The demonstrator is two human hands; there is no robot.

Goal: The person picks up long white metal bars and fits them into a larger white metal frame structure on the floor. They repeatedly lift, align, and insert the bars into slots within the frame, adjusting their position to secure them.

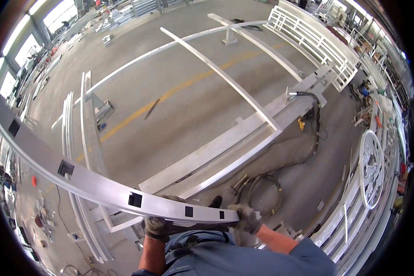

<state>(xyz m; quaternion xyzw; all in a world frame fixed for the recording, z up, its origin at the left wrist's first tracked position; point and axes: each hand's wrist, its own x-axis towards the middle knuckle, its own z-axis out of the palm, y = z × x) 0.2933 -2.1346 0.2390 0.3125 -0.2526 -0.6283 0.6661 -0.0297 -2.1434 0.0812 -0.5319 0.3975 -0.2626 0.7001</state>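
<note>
Two gloved hands carry one long piece of metal across a wide workshop floor (170, 69) of grey concrete, marked by a yellow painted line (170, 94). Biggest thing in hand is the long aluminium bar (92, 184), a flat-faced hollow section with square cut-outs along its face, running from the far left edge of view down to the person's waist. It sits level, held up off the ground in front of the body. Beyond it, a large welded frame (230, 142) of pale metal beams lies across trestles, with thin rails (221, 76) crossing over it. White railing panels (317, 46) stand at upper right, and a round ornamental grille (371, 168) leans at the right. A black cable (271, 181) coils on the concrete near the frame.

Now the hands. Left hand (157, 226), in a dark work glove, is closed under and around the bar a little way in from its end. Right hand (246, 218), gloved too, clasps the very end of the bar, fingers wrapped tight over the cut edge. Both arms come up from the bottom of the view.
</note>
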